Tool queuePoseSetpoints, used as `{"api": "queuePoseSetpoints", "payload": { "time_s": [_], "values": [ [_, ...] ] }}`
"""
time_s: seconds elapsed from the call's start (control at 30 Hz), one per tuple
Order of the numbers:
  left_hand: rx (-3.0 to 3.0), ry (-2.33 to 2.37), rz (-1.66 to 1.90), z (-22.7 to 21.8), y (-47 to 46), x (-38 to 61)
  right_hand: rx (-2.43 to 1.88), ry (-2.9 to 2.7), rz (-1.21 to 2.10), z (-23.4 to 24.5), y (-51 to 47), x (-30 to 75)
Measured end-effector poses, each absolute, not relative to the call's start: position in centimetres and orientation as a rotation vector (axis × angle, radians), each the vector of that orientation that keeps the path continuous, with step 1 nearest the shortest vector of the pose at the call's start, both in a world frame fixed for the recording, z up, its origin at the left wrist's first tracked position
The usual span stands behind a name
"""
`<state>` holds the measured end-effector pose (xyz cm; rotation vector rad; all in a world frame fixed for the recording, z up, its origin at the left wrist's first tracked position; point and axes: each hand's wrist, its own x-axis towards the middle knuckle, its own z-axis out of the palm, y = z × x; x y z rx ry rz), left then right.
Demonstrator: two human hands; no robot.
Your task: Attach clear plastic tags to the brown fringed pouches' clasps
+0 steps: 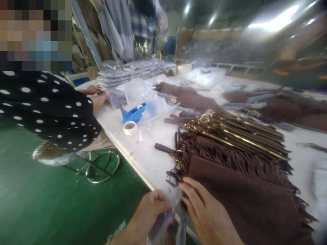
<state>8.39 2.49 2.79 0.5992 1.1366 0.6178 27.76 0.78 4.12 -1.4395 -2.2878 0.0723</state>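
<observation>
At the table's near edge, my left hand point(154, 211) is closed, pinching a piece of clear plastic point(161, 223). Just right of it, my right hand point(206, 214) has its fingers bent down beside the plastic and the thin dark cords at the bag's corner; what lies under its fingertips is hidden. That hand is over the left edge of a dark brown fringed bag point(242, 190), which lies flat. Behind this bag, several more brown bags with gold zippers point(240, 136) lie overlapped, their clasps and a wrist strap point(165, 148) pointing left.
A round white tub point(130, 128) and a blue box point(134, 114) stand beside crumpled clear plastic point(139, 92). Grey plastic-wrapped packs point(114, 76) are stacked farther back. A person in a dotted sleeve point(46, 105) works at left, near a metal-legged stool point(102, 166).
</observation>
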Motion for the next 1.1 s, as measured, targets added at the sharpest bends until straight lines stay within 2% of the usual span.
{"api": "queuePoseSetpoints", "payload": {
  "time_s": [0.13, 0.5, 0.77, 1.1],
  "values": [
    [0.580, 1.140, 0.664, 2.5, 2.3, 8.4, -1.334, -2.325, 0.019, 2.9, -0.6, 27.1],
    [0.888, 1.081, 0.721, 0.6, 1.7, 8.8, -1.401, -2.320, 0.470, 4.0, 0.9, 26.1],
    [1.199, 1.148, 0.663, 2.4, 0.9, 8.3, -1.551, -2.140, 0.672, 5.2, 0.8, 25.4],
    [1.039, 1.163, 0.689, 2.2, 1.0, 9.1, -1.594, -2.077, 0.721, 5.7, 0.6, 25.2]
  ]
}}
